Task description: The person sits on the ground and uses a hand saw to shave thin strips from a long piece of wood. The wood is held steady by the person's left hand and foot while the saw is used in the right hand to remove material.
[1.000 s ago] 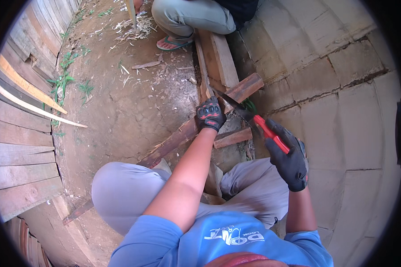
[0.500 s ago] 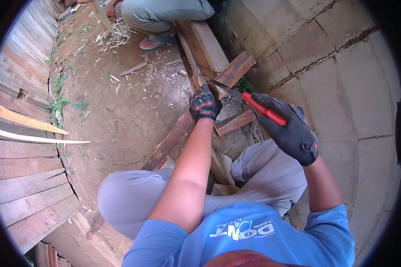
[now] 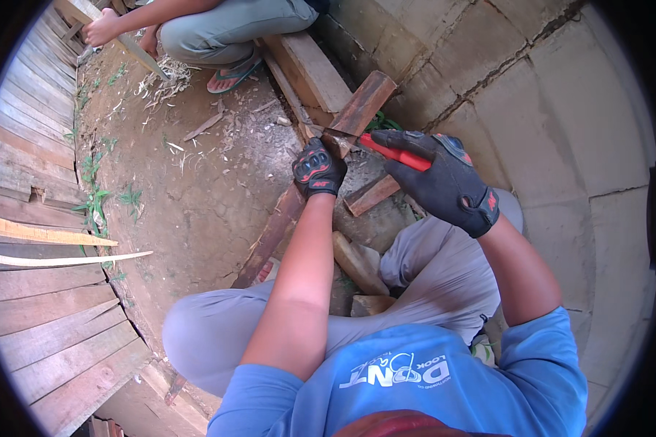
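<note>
My right hand (image 3: 441,178), in a black glove with red marks, is wrapped round the red handle (image 3: 401,154) of a handsaw. The saw's dark, narrow blade (image 3: 340,134) points left and lies across wood just beyond my other glove. My left hand (image 3: 318,169), gloved alike, is closed on a narrow wooden strip (image 3: 310,131) that runs away from me; the fingers' undersides are hidden. Beneath the work lie a reddish-brown wood block (image 3: 370,103) and a rough plank (image 3: 273,237) slanting toward my knee.
A thick beam (image 3: 315,69) lies along the block wall (image 3: 554,160) on the right. Beyond, a crouching person (image 3: 222,33) holds a long wooden piece (image 3: 140,52) over shavings. Short offcuts (image 3: 372,195) lie near my legs. A board fence (image 3: 36,277) stands at left.
My right hand has pushed the saw left and slightly forward, toward my left hand. The view has shifted a little. More of the other person's arms and long wooden piece shows.
</note>
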The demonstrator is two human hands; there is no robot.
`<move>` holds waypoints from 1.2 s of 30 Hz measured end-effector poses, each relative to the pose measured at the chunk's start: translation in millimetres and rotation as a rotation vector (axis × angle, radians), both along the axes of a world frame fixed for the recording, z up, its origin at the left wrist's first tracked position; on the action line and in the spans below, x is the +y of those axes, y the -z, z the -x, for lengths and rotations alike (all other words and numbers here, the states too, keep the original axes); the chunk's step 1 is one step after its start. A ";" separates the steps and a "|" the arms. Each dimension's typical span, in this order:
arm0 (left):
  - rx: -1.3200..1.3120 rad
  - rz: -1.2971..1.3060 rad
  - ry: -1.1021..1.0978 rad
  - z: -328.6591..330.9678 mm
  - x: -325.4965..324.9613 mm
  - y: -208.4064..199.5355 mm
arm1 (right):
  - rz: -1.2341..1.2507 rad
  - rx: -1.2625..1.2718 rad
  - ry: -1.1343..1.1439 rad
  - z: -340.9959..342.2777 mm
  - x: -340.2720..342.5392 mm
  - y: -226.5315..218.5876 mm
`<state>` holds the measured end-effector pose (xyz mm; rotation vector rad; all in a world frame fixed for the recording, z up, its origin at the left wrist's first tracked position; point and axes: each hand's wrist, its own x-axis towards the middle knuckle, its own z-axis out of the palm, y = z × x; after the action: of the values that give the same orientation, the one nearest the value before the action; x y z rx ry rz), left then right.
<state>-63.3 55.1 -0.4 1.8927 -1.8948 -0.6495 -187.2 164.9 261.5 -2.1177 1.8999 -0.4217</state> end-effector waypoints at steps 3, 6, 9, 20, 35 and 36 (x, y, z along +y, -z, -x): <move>-0.006 -0.027 -0.003 0.6 -1.5 0.2 | 0.018 -0.045 0.005 3.2 -0.3 8.0; -0.001 0.000 -0.008 0.5 -0.7 2.9 | 0.035 -0.104 0.038 5.3 0.4 15.8; -0.036 0.035 0.007 1.4 -1.6 6.0 | 0.063 -0.138 0.038 13.0 -3.2 25.2; -0.066 0.075 0.007 5.8 0.4 5.9 | 0.131 -0.148 0.029 13.0 -7.1 43.8; -0.101 0.024 0.001 4.6 2.0 6.5 | 0.158 -0.166 0.034 14.7 -13.0 69.2; -0.097 0.026 0.005 4.1 1.8 7.7 | 0.161 -0.164 0.024 14.0 -15.4 67.2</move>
<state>-67.4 56.9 -8.1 1.9358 -1.9583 -0.5407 -201.2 149.5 194.3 -2.0857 1.8559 -0.7521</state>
